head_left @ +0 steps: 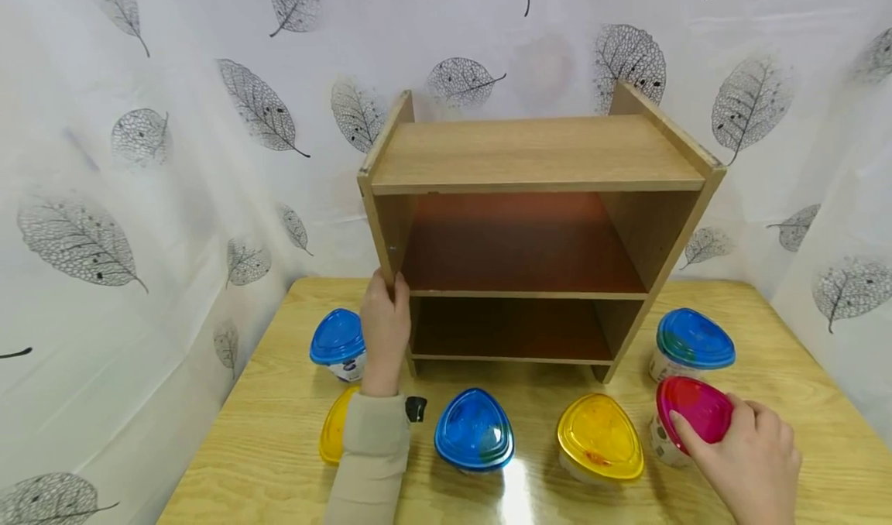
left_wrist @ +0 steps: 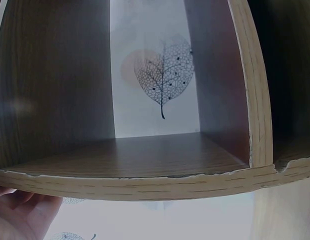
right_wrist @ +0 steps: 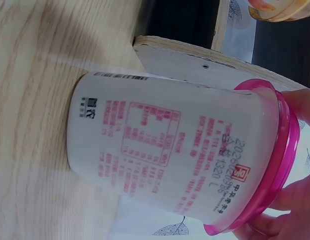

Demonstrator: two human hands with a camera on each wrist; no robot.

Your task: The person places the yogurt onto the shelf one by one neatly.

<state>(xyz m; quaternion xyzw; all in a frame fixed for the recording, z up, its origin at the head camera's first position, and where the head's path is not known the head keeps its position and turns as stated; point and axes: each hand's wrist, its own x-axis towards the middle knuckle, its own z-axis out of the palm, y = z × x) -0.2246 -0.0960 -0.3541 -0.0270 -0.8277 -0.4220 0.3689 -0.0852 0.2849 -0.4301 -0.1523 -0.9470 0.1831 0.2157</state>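
Note:
A small wooden shelf unit (head_left: 536, 157) stands on the table. My left hand (head_left: 385, 327) grips the front edge of its left side panel; in the left wrist view, that hand (left_wrist: 27, 215) shows at the lower left, under the panel edge (left_wrist: 145, 187). At the right, my right hand (head_left: 756, 455) holds a white tub with a pink lid (head_left: 697, 409), fingers and thumb around the lid. In the right wrist view, the tub (right_wrist: 165, 150) has pink printing and its base appears at the table surface; whether it touches cannot be told.
Blue-lidded tubs stand left of the shelf (head_left: 337, 337), in front of it (head_left: 475, 430) and to its right (head_left: 695, 339). A yellow-lidded tub (head_left: 601, 437) is at the front right; another yellow lid (head_left: 336, 428) is partly behind my left forearm. Leaf-patterned sheeting (head_left: 174, 200) hangs behind the table (head_left: 230, 447).

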